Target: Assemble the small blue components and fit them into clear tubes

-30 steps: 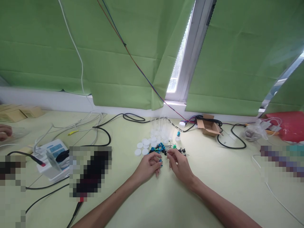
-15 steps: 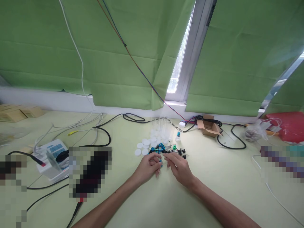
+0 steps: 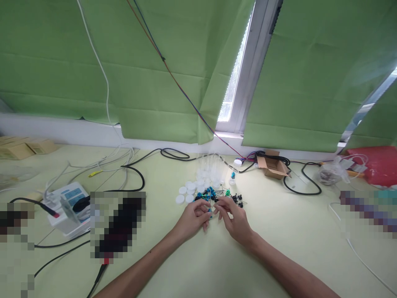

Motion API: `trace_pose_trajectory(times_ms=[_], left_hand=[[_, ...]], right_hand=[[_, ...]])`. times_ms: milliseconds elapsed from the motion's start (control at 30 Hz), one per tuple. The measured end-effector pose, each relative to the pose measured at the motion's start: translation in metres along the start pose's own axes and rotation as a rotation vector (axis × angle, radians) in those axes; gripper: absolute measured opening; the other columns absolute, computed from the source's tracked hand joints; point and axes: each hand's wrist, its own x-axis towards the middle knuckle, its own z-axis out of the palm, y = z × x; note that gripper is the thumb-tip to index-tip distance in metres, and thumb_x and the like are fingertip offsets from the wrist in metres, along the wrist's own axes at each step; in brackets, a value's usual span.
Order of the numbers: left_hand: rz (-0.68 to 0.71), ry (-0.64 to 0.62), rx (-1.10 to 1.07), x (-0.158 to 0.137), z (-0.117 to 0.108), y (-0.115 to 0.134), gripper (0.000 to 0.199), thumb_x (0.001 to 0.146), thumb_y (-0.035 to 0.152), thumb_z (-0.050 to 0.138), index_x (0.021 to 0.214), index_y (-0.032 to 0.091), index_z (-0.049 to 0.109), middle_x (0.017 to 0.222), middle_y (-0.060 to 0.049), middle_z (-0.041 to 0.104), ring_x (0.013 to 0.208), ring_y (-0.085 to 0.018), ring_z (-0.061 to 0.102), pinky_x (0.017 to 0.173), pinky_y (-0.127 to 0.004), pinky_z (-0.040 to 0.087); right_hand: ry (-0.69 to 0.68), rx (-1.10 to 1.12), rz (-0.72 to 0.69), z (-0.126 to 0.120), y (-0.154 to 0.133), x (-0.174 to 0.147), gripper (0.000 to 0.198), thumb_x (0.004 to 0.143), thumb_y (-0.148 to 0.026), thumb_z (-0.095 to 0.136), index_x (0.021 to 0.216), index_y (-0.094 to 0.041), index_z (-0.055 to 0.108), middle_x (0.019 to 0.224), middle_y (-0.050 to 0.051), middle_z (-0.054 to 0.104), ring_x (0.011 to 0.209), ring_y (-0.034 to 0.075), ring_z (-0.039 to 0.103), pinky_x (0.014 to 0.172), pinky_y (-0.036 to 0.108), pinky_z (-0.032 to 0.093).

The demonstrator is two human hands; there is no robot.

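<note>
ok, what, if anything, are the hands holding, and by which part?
Left hand: a small blue piece, between thumb and fingers; exact grip spot too small to tell. Right hand: can't tell if it holds anything.

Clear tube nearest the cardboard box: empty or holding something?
Not empty: inside the clear tube, below its white cap, a blue piece shows.

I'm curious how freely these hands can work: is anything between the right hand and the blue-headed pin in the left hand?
Nothing visible stands between the right hand and the blue-headed pin in the left hand. They're very close; whether they touch is too small to tell. The loose parts lie beyond both hands.
</note>
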Motion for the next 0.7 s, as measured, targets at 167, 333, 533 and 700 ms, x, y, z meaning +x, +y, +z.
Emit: trace_pose_trajectory(times_ms=[167, 333, 533, 700], left_hand=[[0.007, -0.006, -0.003, -0.0001, 0.0005, -0.0011, 0.033, 0.074, 0.039, 0.071, 0.095, 0.016, 0.057, 0.070, 0.003, 0.053, 0.051, -0.013, 0.058, 0.041, -0.024, 0.049], [0.004, -0.004, 0.011, -0.0005, 0.0016, 0.0016, 0.035, 0.073, 0.039, 0.071, 0.094, 0.015, 0.057, 0.069, 0.003, 0.053, 0.050, -0.012, 0.058, 0.042, -0.025, 0.050], [0.004, -0.002, 0.012, 0.0001, 0.0013, 0.0016, 0.034, 0.073, 0.039, 0.071, 0.092, 0.015, 0.057, 0.069, 0.003, 0.052, 0.050, -0.012, 0.058, 0.041, -0.025, 0.050], [0.010, -0.003, 0.003, 0.0008, 0.0005, -0.0007, 0.035, 0.073, 0.040, 0.072, 0.092, 0.016, 0.056, 0.068, 0.003, 0.053, 0.050, -0.012, 0.058, 0.041, -0.024, 0.050]], right_hand=[[-0.029, -0.084, -0.033, -0.0013, 0.0005, 0.0000, 0.015, 0.097, -0.019, 0.043, 0.106, -0.020, 0.055, 0.085, 0.005, 0.065, 0.065, 0.014, 0.064, 0.059, 0.024, 0.053], [-0.035, -0.135, -0.098, -0.0027, -0.0013, 0.0023, 0.021, 0.096, -0.013, 0.041, 0.104, -0.020, 0.059, 0.088, 0.006, 0.067, 0.075, 0.015, 0.065, 0.068, 0.026, 0.053], [-0.022, -0.128, -0.174, -0.0032, -0.0050, 0.0065, 0.021, 0.095, -0.011, 0.044, 0.101, -0.021, 0.060, 0.095, 0.008, 0.067, 0.091, 0.018, 0.065, 0.077, 0.029, 0.054], [-0.038, -0.172, -0.163, -0.0033, -0.0027, 0.0058, 0.020, 0.095, -0.013, 0.043, 0.099, -0.021, 0.061, 0.091, 0.008, 0.065, 0.085, 0.018, 0.062, 0.074, 0.030, 0.052]])
